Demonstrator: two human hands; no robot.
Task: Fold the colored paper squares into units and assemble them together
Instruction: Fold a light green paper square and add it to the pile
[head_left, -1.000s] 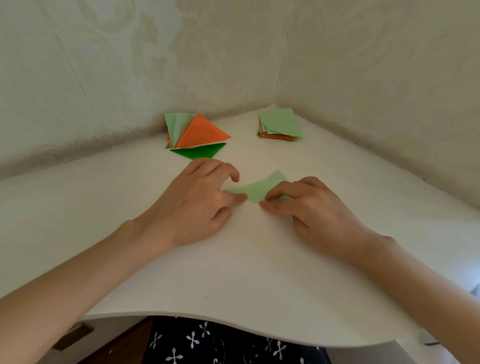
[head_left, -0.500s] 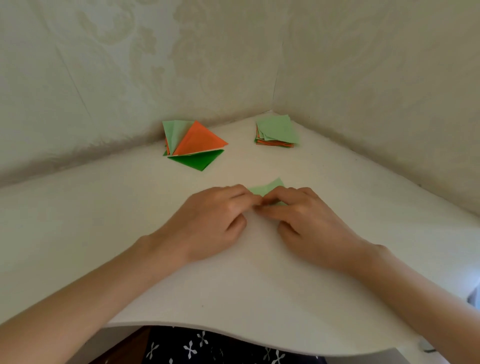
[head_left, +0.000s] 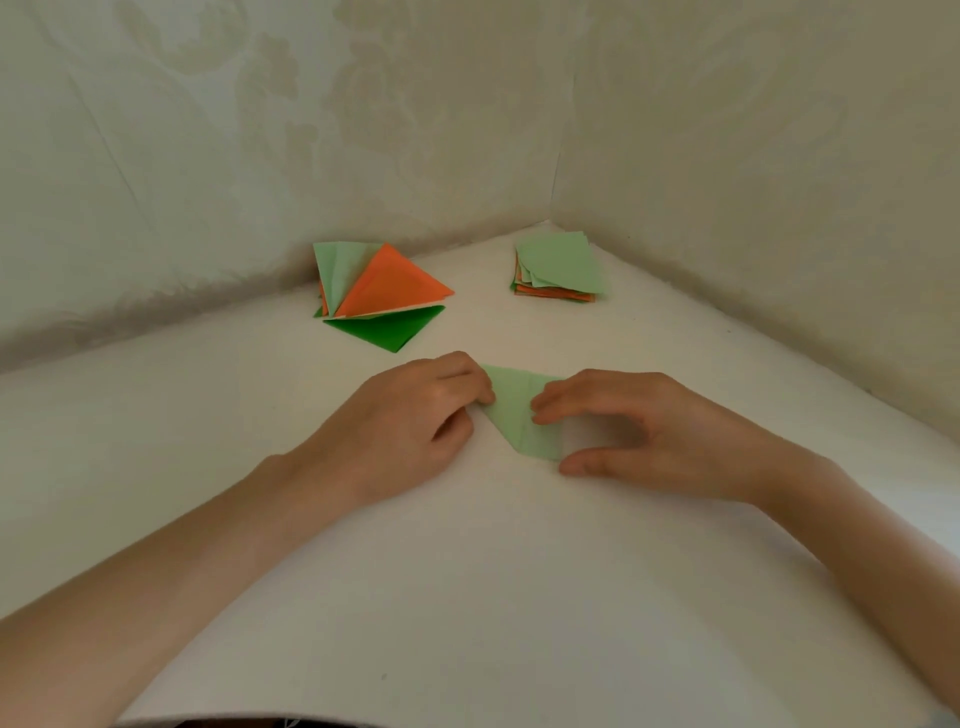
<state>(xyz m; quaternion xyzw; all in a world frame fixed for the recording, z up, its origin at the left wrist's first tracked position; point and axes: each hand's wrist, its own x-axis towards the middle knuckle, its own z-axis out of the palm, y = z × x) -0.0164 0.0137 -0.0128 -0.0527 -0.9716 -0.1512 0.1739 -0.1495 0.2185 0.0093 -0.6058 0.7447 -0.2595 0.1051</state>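
**We are holding a green paper flat**

We are keeping the light green paper lying in the middle of the white table, between our two hands. Our left hand is sitting at the paper's 9 o'clock, with curled fingers pinching its left edge. Our right hand is sitting at 3 o'clock, loose and not gripping. Its fingertips are pressing the paper down and its thumb is touching the near corner. The pile of folded units, orange and green, is lying at 11 o'clock. The stack of paper squares is sitting at 1 o'clock, near the wall corner.
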